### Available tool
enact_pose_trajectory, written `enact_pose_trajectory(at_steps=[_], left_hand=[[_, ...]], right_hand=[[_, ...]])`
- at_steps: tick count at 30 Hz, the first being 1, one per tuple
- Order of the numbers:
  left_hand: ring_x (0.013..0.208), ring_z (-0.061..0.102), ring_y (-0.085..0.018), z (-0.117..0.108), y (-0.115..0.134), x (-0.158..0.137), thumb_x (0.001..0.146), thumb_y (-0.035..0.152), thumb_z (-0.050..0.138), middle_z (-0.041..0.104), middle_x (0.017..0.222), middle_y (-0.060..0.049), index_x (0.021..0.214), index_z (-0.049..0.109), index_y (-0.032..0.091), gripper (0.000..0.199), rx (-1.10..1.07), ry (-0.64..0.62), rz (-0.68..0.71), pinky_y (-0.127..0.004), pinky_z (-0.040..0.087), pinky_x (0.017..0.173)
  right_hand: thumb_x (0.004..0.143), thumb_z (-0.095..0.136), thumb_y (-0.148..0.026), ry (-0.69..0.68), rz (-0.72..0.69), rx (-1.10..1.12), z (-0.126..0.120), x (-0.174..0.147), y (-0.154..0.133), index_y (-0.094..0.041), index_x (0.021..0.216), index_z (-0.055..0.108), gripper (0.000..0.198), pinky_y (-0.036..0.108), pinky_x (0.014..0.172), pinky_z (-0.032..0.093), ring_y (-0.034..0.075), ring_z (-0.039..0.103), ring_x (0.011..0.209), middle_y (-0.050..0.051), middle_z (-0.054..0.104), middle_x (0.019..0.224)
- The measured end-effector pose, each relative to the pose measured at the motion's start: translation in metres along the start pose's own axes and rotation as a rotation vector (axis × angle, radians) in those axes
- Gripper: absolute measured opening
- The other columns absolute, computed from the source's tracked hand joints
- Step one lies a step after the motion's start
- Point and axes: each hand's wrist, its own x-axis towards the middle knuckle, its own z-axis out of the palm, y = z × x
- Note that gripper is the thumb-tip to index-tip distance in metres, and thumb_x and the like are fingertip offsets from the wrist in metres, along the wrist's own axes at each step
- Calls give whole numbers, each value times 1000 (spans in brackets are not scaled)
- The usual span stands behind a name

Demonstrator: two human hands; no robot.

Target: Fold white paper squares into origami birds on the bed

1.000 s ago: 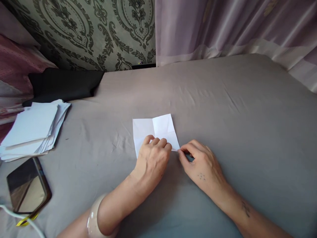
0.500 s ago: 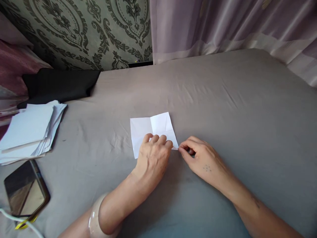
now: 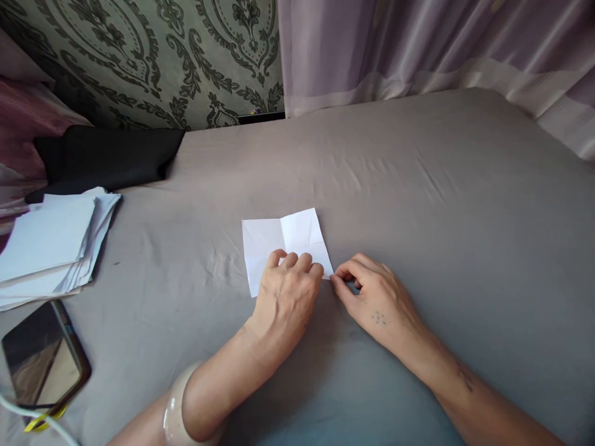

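Note:
A small white sheet of paper [image 3: 264, 238] with crossing creases lies on the grey bedsheet in front of me. My left hand [image 3: 288, 288] rests over its near edge, fingers curled down on it; the fingertips are hidden beneath the knuckles. At the paper's near right corner, my right hand [image 3: 367, 288] has thumb and forefinger pinched together on the tip. The right half of the paper catches more light than the left, with a vertical fold between them.
A stack of white paper [image 3: 51, 238] lies at the left, before a folded black cloth-like item [image 3: 109, 158]. Nearer me are a dark phone [image 3: 44, 356] and a pale cable [image 3: 37, 414]. Purple curtains [image 3: 395, 49] hang behind the grey bedsheet [image 3: 455, 260].
My right hand has shifted very slightly left, its pinch closer onto the paper's corner. The left hand keeps its place on the paper. The whole view has moved a little.

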Motion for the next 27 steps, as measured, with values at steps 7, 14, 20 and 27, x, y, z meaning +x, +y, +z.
enact_pose_trajectory(at_steps=[7, 14, 20, 27], left_hand=[[67, 60, -22, -2, 0, -4, 83, 6, 50, 60, 70, -4, 73, 60, 18, 18, -31, -34, -3, -41, 42, 78], [69, 58, -21, -5, -3, -2, 92, 15, 45, 60, 73, -4, 75, 60, 18, 23, -97, -63, -38, -38, 40, 73], [76, 58, -20, -11, -13, -6, 94, 16, 42, 62, 80, -5, 85, 63, 18, 23, -192, -96, -7, -35, 40, 74], [80, 58, -16, -16, -45, -19, 97, 17, 37, 64, 86, -3, 95, 67, 22, 30, -325, -107, 23, -30, 38, 77]], right_hand=[[84, 62, -22, -56, 81, 74, -3, 3, -1, -23, 78, 58, 8, 27, 64, 39, 13, 54, 68, -4, 61, 78], [89, 43, -3, -26, -218, 64, 1, -9, -4, -20, 90, 62, 26, 30, 76, 46, 16, 57, 84, 4, 64, 91], [87, 42, 2, -50, -304, -272, 2, -25, -15, -14, 110, 62, 35, 37, 81, 48, 22, 56, 90, 9, 63, 101], [90, 44, -4, -69, -318, -381, 4, -32, -18, -12, 125, 55, 38, 40, 77, 49, 23, 56, 89, 12, 62, 102]])
